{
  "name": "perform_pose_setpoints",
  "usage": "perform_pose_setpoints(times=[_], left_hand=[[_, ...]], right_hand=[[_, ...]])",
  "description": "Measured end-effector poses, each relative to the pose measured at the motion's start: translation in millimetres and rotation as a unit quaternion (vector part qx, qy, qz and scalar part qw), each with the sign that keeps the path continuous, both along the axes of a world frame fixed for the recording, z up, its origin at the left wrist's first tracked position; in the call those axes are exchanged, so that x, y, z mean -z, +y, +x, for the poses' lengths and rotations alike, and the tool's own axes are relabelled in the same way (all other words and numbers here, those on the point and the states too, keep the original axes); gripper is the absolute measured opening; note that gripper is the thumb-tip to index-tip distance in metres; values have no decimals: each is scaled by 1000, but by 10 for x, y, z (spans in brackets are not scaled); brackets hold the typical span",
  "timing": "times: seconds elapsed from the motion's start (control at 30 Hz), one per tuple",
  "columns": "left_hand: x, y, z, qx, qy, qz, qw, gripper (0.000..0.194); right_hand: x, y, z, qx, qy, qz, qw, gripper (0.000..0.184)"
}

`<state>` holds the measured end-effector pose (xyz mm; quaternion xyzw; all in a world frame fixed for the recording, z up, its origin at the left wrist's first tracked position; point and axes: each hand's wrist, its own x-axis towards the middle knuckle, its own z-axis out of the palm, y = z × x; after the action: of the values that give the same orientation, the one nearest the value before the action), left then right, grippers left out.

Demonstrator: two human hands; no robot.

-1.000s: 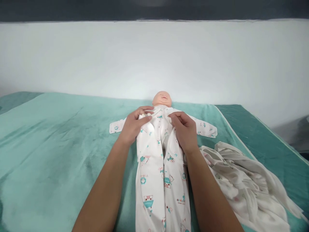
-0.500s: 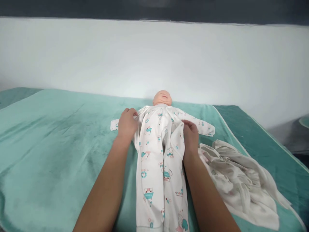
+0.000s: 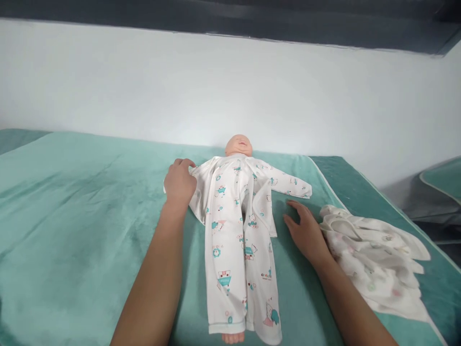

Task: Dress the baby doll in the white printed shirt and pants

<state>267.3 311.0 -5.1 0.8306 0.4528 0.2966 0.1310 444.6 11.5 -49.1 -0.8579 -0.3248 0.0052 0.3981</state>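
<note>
A baby doll (image 3: 238, 144) lies on its back on a teal blanket (image 3: 79, 206), dressed in a white printed sleepsuit (image 3: 234, 230) with sleeves spread out. My left hand (image 3: 179, 184) rests curled on the suit's left sleeve and covers its end. My right hand (image 3: 306, 229) lies flat on the blanket beside the suit's right flap, fingers spread, holding nothing. One doll foot (image 3: 232, 338) shows below the suit's leg.
A crumpled white printed cloth (image 3: 374, 254) lies at the right of my right hand. A white wall (image 3: 230, 86) stands close behind the doll's head. The bed's right edge (image 3: 360, 182) drops to a dark floor, with another teal surface (image 3: 444, 178) beyond.
Both hands left the doll's chest and moved outward. The left went onto the left sleeve, the right came off the suit onto the blanket. The suit's front now lies spread flatter.
</note>
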Motion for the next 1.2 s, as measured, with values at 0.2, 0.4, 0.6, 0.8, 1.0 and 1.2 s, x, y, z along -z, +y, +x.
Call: perform_pose_setpoints(times=[0.2,0.4,0.6,0.8,1.0,1.2], left_hand=[[109,-44,251,180,-36,36,982,36],[228,-31,366,118,69,35,990,44],[212,20,381,78,84,13,993,44],[207,47,352,46,64,-4,997,44],[259,90,267,-2,-9,-27,1000,46],[251,39,329,137,-34,31,990,45]], right_hand=[[-376,451,-197,1,110,151,982,45],[-848,1349,-100,-84,61,82,991,44],[-713,1548,233,-84,53,67,993,35],[-502,1296,578,-21,66,122,990,21],[-456,1089,841,167,-95,100,976,31],[-463,1312,504,-88,-115,108,984,41]])
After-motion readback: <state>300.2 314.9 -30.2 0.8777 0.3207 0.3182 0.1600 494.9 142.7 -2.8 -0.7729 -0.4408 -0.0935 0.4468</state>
